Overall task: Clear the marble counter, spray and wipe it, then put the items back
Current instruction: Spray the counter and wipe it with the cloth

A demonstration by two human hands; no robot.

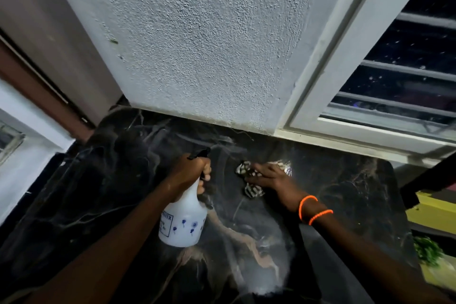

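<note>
- Left grip (190, 175) is wrapped tight round the neck of a white spray bottle (183, 222), fingers curled at the black trigger head (199, 154).
- That bottle hangs tilted above the tabletop (345, 192), its base toward the person and its nozzle aimed at the wall; small blue flower prints and a boxed label show on its side.
- Right grip (270, 176) lies flat, fingers spread and pressed down on a striped black-and-white cloth (251, 190), which is bunched under the palm and sticks out on both sides of the hand.
- Cloth and hand sit near the back edge of the dark, veined marble, just right of the bottle's nozzle.
- Two orange bead bracelets (312, 210) circle the right wrist.
- Behind the tabletop stands a rough-textured white wall (209, 44), with a white window frame (333, 69) and horizontal bars to its right.
- Something green and leafy (427, 252) shows past the right edge of the marble, too blurred to name.
</note>
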